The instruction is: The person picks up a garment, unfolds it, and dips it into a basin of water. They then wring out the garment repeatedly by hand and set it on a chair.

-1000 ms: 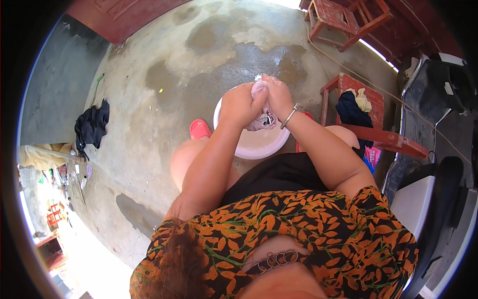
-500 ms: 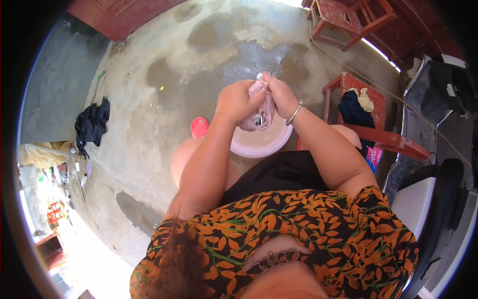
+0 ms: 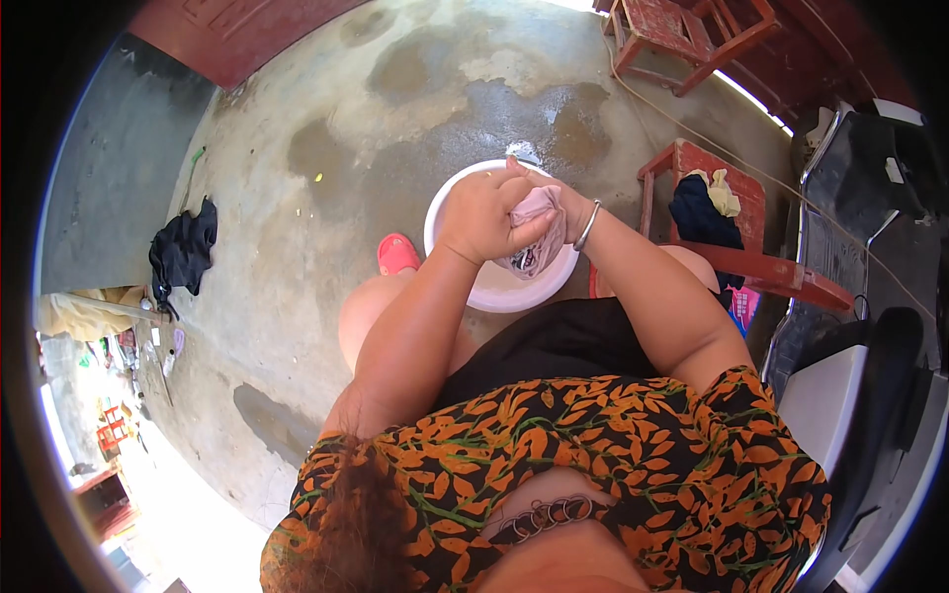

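A bunched pink cloth (image 3: 538,206) is gripped between my two hands above a white basin (image 3: 506,302). My left hand (image 3: 482,213) is closed round the cloth from the left, its fingers folded over the top. On the far right side, my right hand (image 3: 565,198) is partly hidden behind the left hand and the cloth, and it also grips the fabric. Lower folds of the cloth, with a dark and white patch, hang down into the basin's opening. Cloudy water (image 3: 491,282) shows inside the basin.
To the right, dark and cream clothes (image 3: 708,211) lie on a red wooden stool (image 3: 748,178). Another red stool (image 3: 664,32) stands at the back. A black garment (image 3: 184,247) lies at the left. Wet patches (image 3: 524,114) mark the concrete floor. A cord (image 3: 712,135) runs along the right.
Both hands have come down and nearer with the cloth, and the left hand has rolled over it. More of the basin's far rim now shows.
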A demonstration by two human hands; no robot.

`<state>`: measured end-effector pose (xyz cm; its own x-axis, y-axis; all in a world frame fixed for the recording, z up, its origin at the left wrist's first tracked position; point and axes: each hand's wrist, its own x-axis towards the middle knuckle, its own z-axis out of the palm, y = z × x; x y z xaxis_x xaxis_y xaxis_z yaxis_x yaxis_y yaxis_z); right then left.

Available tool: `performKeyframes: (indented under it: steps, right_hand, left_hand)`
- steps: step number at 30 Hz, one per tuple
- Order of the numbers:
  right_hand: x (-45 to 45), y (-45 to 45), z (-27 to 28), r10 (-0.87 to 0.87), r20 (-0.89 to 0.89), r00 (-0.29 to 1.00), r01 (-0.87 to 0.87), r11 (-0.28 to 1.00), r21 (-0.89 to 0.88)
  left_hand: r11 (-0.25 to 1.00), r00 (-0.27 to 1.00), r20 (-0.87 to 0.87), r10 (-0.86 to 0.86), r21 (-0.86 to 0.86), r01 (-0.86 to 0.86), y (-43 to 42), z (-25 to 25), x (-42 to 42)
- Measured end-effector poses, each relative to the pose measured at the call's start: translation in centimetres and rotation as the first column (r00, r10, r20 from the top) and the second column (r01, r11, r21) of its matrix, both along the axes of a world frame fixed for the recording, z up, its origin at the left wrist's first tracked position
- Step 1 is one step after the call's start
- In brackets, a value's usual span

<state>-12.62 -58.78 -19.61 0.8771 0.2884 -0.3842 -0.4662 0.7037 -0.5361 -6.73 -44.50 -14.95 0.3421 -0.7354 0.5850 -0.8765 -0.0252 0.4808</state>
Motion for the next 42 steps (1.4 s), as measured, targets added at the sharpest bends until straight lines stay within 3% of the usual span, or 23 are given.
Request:
performKeyframes:
  steps: [1, 3, 4, 6, 7, 9, 10, 12, 15, 19, 21, 24, 28, 36, 42]
  right_hand:
    - [0.0, 0.2, -0.2, 0.001, -0.001, 1.0, -0.001, 1.0, 0.0]
    - [0.1, 0.7, -1.3, -0.112, 0.221, 0.969, 0.178, 0.935, -0.305]
    - [0.1, 0.9, -1.8, -0.112, 0.22, 0.969, 0.178, 0.935, -0.306]
    - [0.0, 1.5, -2.0, -0.187, 0.432, 0.882, 0.378, 0.829, -0.412]
    - [-0.1, 1.5, -2.0, -0.188, 0.432, 0.882, 0.379, 0.829, -0.412]
    - [-0.1, 1.6, -0.7, -0.348, 0.217, 0.912, 0.357, 0.934, 0.0]
    - [-0.1, 1.6, -0.8, -0.346, 0.217, 0.913, 0.354, 0.935, -0.002]
    - [0.3, 1.2, -1.5, -0.4, 0.139, 0.906, 0.378, 0.912, 0.159]
    - [1.3, 1.3, -2.5, -0.492, 0.21, 0.845, 0.492, 0.869, 0.054]
    - [1.7, 1.4, -2.6, -0.495, 0.235, 0.836, 0.502, 0.864, 0.034]
    - [2.0, 1.6, -2.8, -0.545, 0.08, 0.835, 0.538, 0.838, 0.091]
    - [2.1, 1.6, -3.1, -0.559, 0.088, 0.825, 0.559, 0.829, 0.019]
    - [2.1, 1.8, -2.9, -0.576, 0.076, 0.814, 0.575, 0.818, 0.038]
    - [1.7, 1.8, -1.9, -0.548, 0.172, 0.819, 0.569, 0.816, -0.108]
    - [1.8, 1.6, -2.5, -0.541, 0.142, 0.829, 0.553, 0.83, -0.066]
  left_hand:
    - [0.999, 0.999, 0.021, 0.029, -0.022, -0.028, -0.1, 0.0, 0.0]
    - [0.997, 0.997, 0.04, 0.059, -0.044, -0.057, -0.2, 0.3, 0.0]
    - [0.995, 0.997, 0.011, 0.08, -0.065, -0.079, -0.3, 0.5, 0.0]
    - [0.991, 0.995, -0.017, 0.1, -0.086, -0.101, -0.4, 0.5, 0.0]
    - [0.987, 0.988, -0.009, 0.156, -0.025, -0.156, -0.3, 0.6, -0.1]
    - [0.976, 0.977, 0.003, 0.213, 0.035, -0.213, -0.4, 0.6, -0.3]
    - [0.969, 0.969, 0.007, 0.248, 0.014, -0.248, -0.5, 0.5, -0.4]
    - [0.958, 0.958, 0.008, 0.285, -0.008, -0.285, -0.7, 0.5, -0.5]
    - [0.937, 0.938, -0.014, 0.347, 0.034, -0.347, -0.8, 0.5, -0.4]
    - [0.921, 0.918, -0.08, 0.387, 0.072, -0.382, -0.8, 0.7, -0.4]
    - [0.916, 0.913, -0.085, 0.399, 0.079, -0.393, -0.7, 0.5, -0.4]
    - [0.906, 0.904, -0.081, 0.42, 0.083, -0.414, -0.7, 0.3, -0.4]
    - [0.884, 0.887, -0.09, 0.452, 0.176, -0.433, -0.6, 0.4, -0.4]
    - [0.862, 0.87, -0.116, 0.479, 0.246, -0.442, -0.7, 0.4, -0.3]
    - [0.864, 0.868, -0.147, 0.474, 0.266, -0.427, -0.9, 0.4, -0.2]
